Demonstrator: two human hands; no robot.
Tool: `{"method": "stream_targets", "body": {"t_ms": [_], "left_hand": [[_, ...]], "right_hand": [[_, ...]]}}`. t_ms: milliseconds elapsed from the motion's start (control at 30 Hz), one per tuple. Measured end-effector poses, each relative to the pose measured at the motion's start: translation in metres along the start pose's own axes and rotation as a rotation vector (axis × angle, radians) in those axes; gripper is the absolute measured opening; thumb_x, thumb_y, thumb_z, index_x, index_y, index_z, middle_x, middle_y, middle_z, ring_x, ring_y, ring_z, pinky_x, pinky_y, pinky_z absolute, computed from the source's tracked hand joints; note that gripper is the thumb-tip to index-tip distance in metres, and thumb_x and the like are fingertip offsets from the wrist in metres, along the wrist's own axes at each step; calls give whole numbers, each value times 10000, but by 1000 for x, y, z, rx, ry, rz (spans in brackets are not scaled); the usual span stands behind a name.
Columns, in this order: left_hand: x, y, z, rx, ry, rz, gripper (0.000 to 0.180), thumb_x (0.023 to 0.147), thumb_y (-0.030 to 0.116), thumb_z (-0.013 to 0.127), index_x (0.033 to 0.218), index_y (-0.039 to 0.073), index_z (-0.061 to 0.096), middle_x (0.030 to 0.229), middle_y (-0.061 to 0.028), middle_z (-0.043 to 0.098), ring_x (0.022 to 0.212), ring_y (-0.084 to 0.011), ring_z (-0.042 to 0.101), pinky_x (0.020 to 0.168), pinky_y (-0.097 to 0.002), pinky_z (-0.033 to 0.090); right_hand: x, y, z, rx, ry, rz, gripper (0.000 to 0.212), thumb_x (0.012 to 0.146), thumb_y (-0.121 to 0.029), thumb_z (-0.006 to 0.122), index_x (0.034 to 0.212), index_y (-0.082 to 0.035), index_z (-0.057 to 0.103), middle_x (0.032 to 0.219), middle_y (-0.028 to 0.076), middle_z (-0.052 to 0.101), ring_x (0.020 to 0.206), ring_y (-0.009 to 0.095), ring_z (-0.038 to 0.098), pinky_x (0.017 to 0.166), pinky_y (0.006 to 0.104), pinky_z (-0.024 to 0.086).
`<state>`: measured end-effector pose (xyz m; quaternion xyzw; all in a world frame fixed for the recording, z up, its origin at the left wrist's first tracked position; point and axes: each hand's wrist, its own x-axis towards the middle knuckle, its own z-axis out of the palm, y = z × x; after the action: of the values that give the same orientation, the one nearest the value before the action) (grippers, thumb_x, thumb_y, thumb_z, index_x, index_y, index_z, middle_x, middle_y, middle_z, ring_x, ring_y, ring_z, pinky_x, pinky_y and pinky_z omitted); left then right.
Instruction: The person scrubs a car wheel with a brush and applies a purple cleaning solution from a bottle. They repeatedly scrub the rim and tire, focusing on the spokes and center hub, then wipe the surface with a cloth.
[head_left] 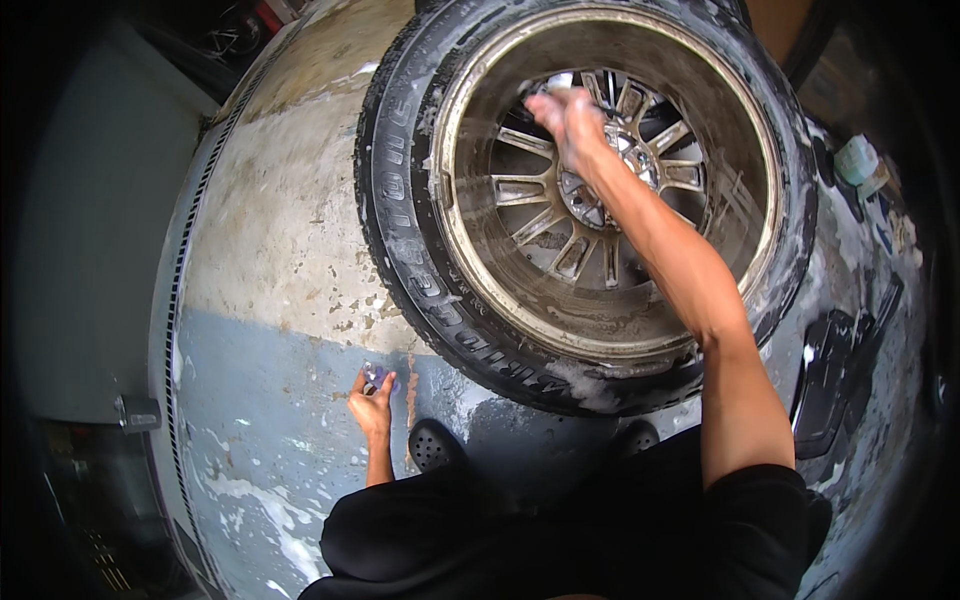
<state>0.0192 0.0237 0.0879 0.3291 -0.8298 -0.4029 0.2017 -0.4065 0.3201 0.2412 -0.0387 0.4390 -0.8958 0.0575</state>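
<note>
Some right-hand fingers (pixel 546 110) inside the wheel (pixel 600 322)

The tire (pixel 398 205) is black rubber, wet with suds over its raised sidewall. The wheel (pixel 582 207) is metal, its inner barrel dull and grimy. The painted floor (pixel 265 390) looks smooth and glossy, roughly flaked where pale. The sleeve (pixel 755 500) is matt cloth.

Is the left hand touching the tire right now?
Apart. The head view shows it: a strip of floor lies plainly between the left hand and the tire's outer edge.
</note>
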Motion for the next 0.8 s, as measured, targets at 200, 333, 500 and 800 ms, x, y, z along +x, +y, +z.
{"method": "stream_targets", "body": {"t_ms": [200,333,500,800], "left_hand": [[5,8,11,-12,-9,31,439,738,134,828,1065,-103,656,897,-144,703,771,-178,657,707,-315,545],[1,-2,6,24,33,44,412,741,137,826,1037,-98,662,909,-141,705,782,-177,656,717,-322,541],[2,5,17,-28,16,26,381,744,128,825,1016,-86,665,940,-136,693,816,-180,644,752,-320,537],[0,-21,23,-32,76,37,357,723,79,837,1007,-48,662,1020,-81,597,907,-172,590,773,-302,516]], "right_hand": [[13,1,-12,-74,33,129,301,949,-135,361,1138,82,448,895,254,659,635,230,624,547,290,522],[-18,19,10,-175,-75,256,298,946,-64,316,1137,107,468,897,272,653,679,206,616,551,250,497],[-5,16,4,-13,18,208,339,979,-97,282,1243,104,355,976,317,627,703,283,641,546,295,522],[-32,40,5,-203,-196,559,355,949,-81,323,1238,122,362,898,293,646,637,250,629,543,306,525]]}}
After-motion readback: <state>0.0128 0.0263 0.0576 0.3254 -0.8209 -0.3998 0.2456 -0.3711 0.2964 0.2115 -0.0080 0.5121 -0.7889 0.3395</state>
